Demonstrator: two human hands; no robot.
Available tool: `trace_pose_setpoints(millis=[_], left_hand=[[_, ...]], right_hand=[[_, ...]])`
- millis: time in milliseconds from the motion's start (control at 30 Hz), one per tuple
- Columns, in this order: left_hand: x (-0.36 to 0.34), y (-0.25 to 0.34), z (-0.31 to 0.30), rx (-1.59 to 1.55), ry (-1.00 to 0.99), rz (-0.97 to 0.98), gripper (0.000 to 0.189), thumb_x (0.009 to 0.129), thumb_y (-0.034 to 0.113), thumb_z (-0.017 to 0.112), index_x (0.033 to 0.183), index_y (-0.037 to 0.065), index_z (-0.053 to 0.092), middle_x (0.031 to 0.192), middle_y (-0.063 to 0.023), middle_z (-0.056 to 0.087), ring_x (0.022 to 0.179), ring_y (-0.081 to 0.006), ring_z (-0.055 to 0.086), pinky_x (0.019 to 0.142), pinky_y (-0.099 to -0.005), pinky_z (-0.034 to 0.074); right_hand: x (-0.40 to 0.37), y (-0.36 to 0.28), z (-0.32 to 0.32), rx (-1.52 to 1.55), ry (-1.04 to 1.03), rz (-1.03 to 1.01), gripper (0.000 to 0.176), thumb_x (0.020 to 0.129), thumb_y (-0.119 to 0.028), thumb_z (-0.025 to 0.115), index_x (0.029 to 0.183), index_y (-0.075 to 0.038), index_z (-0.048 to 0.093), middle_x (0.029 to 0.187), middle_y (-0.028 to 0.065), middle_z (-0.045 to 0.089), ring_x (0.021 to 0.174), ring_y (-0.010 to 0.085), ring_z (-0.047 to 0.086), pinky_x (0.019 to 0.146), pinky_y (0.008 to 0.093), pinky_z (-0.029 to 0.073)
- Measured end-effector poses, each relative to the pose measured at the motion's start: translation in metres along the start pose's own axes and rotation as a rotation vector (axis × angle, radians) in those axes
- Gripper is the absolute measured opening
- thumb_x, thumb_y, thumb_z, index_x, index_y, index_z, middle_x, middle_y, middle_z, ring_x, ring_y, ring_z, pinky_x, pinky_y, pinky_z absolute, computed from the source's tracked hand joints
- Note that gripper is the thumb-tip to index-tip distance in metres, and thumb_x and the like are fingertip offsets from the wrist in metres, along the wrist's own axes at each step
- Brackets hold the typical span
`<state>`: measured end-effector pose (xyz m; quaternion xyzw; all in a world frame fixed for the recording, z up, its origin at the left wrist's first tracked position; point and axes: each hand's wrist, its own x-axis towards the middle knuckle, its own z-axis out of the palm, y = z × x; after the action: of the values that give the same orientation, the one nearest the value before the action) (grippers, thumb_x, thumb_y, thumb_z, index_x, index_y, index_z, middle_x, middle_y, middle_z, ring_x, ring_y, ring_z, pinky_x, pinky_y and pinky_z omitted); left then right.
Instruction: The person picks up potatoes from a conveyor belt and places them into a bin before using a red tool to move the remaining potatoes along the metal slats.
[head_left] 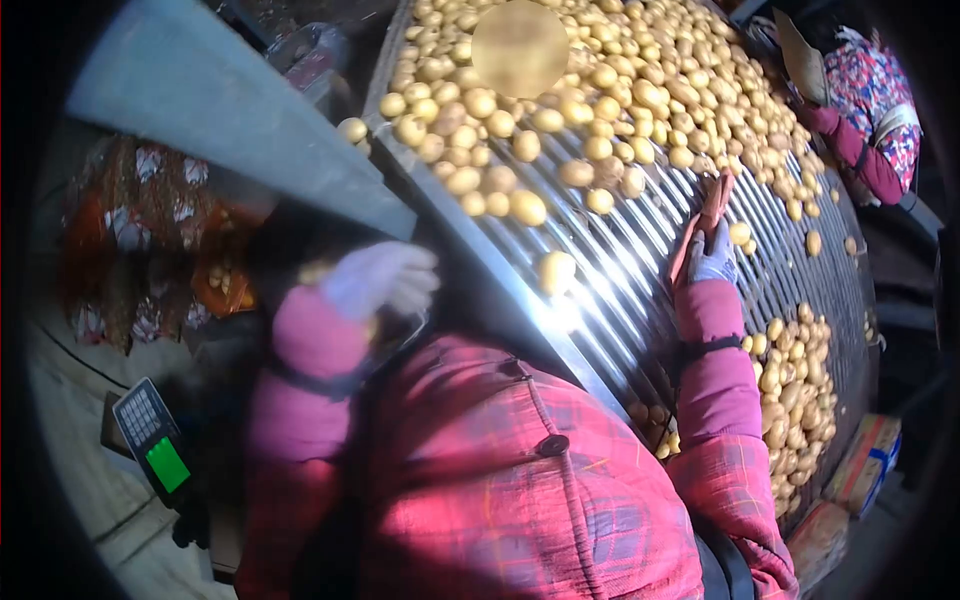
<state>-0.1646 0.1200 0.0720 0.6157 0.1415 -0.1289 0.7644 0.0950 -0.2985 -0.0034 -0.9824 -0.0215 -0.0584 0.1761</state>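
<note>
My right hand [715, 258], in a pale glove, reaches out over the metal roller bars [620, 280] of a sorting table. It is closed on a thin reddish-brown flat piece [713, 204], seen nearly edge-on, whose far end touches the potatoes [690, 95]. My left hand [383, 280], gloved too, is off the table's left side below a grey metal chute [250, 110]. Motion smears its fingers, and I cannot make out anything in them. A few single potatoes lie on the bars between my hands.
A second potato heap [795, 400] lies at the right. Across the table a person's purple sleeve [865, 160] shows beside a brown panel [800, 60]. A scale display [160, 440] and orange net bags [220, 285] are at left. Packed bags [865, 465] stand lower right.
</note>
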Motion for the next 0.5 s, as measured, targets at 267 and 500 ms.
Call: trace_pose_setpoints(millis=[267, 500], left_hand=[[0.170, 0.004, 0.065, 1.235, -0.033, 0.425, 0.036, 0.081, 0.025, 0.056, 0.115, 0.012, 0.057, 0.107, -0.0125, 0.059, 0.097, -0.0315, 0.058, 0.082, -0.0382, 0.047], [0.163, 0.013, 0.120, 1.511, -0.227, 0.174, 0.050, 0.078, 0.040, 0.058, 0.119, 0.011, 0.051, 0.114, -0.0158, 0.052, 0.102, -0.0335, 0.055, 0.086, -0.0442, 0.045]], right_hand=[[-0.006, 0.010, 0.013, -0.073, 0.165, -0.101, 0.051, 0.086, -0.034, 0.053, 0.129, -0.007, 0.044, 0.103, 0.0207, 0.060, 0.092, 0.0375, 0.057, 0.079, 0.0458, 0.045], [-0.010, 0.007, 0.005, -0.041, 0.165, -0.092, 0.051, 0.086, -0.033, 0.054, 0.128, -0.006, 0.045, 0.103, 0.0210, 0.059, 0.093, 0.0366, 0.058, 0.080, 0.0446, 0.045]])
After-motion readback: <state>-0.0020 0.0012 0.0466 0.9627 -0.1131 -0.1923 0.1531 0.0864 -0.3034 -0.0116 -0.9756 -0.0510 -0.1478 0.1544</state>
